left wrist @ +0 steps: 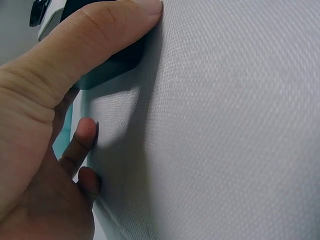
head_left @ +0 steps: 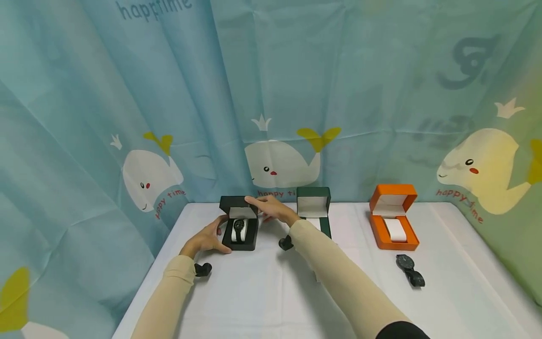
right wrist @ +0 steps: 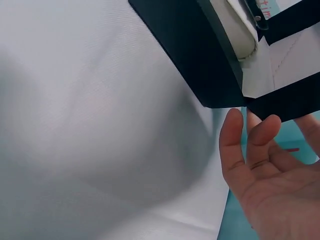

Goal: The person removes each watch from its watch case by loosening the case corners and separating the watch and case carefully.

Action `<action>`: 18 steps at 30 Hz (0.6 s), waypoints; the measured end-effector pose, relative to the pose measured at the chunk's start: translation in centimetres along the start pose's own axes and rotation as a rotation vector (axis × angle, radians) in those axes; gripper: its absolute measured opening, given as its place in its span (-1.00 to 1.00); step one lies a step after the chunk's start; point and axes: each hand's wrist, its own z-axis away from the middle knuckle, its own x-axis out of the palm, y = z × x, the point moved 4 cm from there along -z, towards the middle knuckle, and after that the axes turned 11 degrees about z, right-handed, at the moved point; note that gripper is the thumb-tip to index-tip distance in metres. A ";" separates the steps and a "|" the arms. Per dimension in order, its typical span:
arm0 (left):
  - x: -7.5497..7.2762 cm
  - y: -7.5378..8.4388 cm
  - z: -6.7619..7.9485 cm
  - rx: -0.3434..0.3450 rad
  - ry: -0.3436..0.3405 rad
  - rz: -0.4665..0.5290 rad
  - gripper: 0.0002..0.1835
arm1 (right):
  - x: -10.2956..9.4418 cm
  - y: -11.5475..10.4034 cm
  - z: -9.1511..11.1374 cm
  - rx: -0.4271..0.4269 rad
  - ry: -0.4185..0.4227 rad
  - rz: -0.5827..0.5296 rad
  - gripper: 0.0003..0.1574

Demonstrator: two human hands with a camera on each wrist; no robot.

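On the far left of the table stands a black watch box [head_left: 253, 236] with its lid [head_left: 232, 202] up. A black wristwatch [head_left: 239, 226] is wrapped round the white cushion inside. My left hand [head_left: 206, 238] grips the base at its left side, thumb [left wrist: 115, 22] along the front corner in the left wrist view. With its thumb on the top of the lid, my right hand [head_left: 276, 208] holds the lid's right side. In the right wrist view, two curled fingertips [right wrist: 232, 125] show just below the hinge corner; the other fingers are partly hidden behind the lid.
Right of my right hand, an open green box [head_left: 313, 189] is partly covered by my forearm. Further right stands an open orange box [head_left: 384, 245] with a white cushion [head_left: 395, 230]. A dark wristwatch [head_left: 407, 263] lies in front of it. A curtain [head_left: 279, 70] hangs behind the table.
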 end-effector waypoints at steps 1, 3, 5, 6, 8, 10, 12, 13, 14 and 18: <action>0.0 0.0 0.0 0.003 -0.002 0.000 0.25 | 0.0 0.0 -0.1 0.005 0.000 -0.005 0.12; -0.1 -0.1 0.0 0.008 -0.003 0.002 0.25 | 0.0 0.0 -0.2 0.019 -0.002 -0.021 0.15; -0.1 -0.2 0.0 0.005 -0.007 0.002 0.26 | -0.1 0.1 -0.4 0.038 -0.005 -0.041 0.19; -0.1 -0.2 0.0 0.002 -0.007 0.001 0.26 | -0.1 0.1 -0.5 0.050 -0.007 -0.054 0.20; -0.1 -0.1 0.0 -0.005 -0.006 0.005 0.27 | -0.1 0.2 -0.8 0.074 -0.016 -0.078 0.19; 0.0 0.0 0.0 -0.010 -0.006 0.012 0.27 | -0.2 0.3 -1.0 0.093 -0.034 -0.099 0.20; 0.1 0.1 0.0 -0.014 -0.004 0.019 0.28 | -0.3 0.4 -1.2 0.107 -0.050 -0.112 0.22; 0.1 0.1 0.0 -0.016 -0.003 0.021 0.28 | -0.3 0.5 -1.2 0.113 -0.058 -0.114 0.24; 0.2 0.1 0.0 -0.015 -0.002 0.020 0.28 | -0.4 0.5 -1.3 0.116 -0.063 -0.115 0.28; 0.1 -0.2 -0.1 -0.027 0.000 0.022 0.29 | -0.4 0.5 -1.5 0.121 -0.064 -0.117 0.38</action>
